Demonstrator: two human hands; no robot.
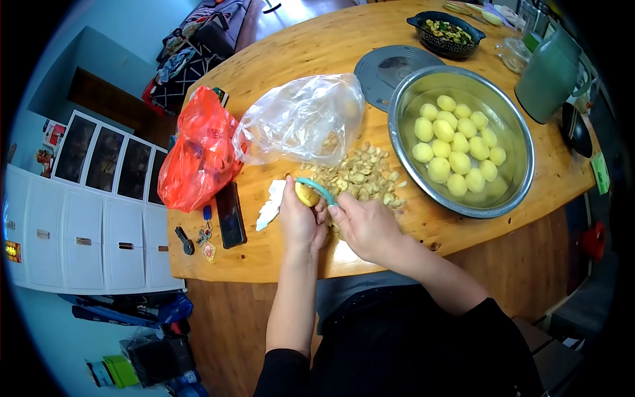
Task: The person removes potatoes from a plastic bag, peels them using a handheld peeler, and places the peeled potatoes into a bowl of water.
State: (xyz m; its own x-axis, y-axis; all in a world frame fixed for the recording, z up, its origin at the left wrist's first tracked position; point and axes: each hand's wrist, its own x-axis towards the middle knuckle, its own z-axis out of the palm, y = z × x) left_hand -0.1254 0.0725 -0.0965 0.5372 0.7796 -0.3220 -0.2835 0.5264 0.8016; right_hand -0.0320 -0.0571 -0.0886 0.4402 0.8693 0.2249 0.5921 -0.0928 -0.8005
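Observation:
My left hand point(301, 221) is closed around a partly peeled potato point(307, 194) above the front part of the table. In my right hand point(364, 228) is a teal peeler point(316, 186), its head resting at the potato's upper side. Beneath and beyond both hands lies a spread pile of potato peelings point(360, 175). To the right, a large metal basin point(395, 142) holds water and many peeled yellow potatoes point(460, 143). A clear plastic bag point(301, 119) lies crumpled behind the peelings. Beside my left hand is a crumpled white tissue point(270, 205).
On the left of the wooden table point(271, 263) are a red plastic bag point(202, 152), a phone point(230, 215) and keys point(206, 233). Behind the basin sit a grey round mat point(377, 73), a dark dish of food point(446, 47) and a green pitcher point(548, 79).

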